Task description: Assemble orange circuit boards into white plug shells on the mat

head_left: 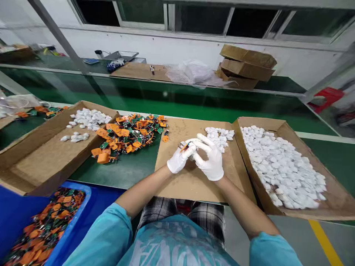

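Both my hands wear white gloves and meet above a flat cardboard sheet (183,184). My left hand (177,159) is closed on a small part with an orange piece (184,147); fingers cover most of it. My right hand (210,161) curves in from the other side, thumb and fingertips bent around the same spot, and what they grip is hidden. Beyond the right hand lies a small pile of white plastic pieces (219,137). To the left of the sheet is a heap of small green circuit boards with orange parts (135,133).
At right, a shallow cardboard box (313,157) holds many white pieces. Another cardboard box (39,160) at left holds a few. A blue bin (85,190) of orange-and-green parts stands below left. Behind, a shelf carries stacked boxes (246,68) and plastic bags (194,70).
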Demonstrator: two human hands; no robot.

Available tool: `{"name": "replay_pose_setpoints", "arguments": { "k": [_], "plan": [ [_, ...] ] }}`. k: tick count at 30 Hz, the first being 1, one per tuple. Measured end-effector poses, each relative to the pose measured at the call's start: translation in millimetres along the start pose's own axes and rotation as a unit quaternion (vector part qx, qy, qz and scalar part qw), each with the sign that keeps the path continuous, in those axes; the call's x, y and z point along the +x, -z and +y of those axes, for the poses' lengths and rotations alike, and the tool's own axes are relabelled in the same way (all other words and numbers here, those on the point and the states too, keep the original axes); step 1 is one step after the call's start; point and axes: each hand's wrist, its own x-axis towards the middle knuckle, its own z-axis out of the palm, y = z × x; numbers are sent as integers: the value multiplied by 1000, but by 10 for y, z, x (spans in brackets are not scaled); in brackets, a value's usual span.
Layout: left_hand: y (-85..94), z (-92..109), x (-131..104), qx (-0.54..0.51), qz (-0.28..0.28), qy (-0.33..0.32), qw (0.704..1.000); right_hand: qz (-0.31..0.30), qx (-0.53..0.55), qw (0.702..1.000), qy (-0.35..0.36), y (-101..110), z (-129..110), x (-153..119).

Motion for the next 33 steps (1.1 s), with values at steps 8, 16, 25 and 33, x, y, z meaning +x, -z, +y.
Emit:
{"name": "replay_pose_setpoints", "arguments": {
  "k": [8,16,25,33],
  "plan": [
    [-13,-32,-27,8,19,-9,1000,3,9,998,54,-16,-74,90],
    [2,82,-14,-4,-50,74,996,-29,27,998,45,-11,-61,111],
    [27,77,10,22,-169,108,980,-95,5,995,3,-30,84,60],
    [42,112,25,45,-148,132,979,-113,50,992,-19,-28,49,120]
  ]
}}
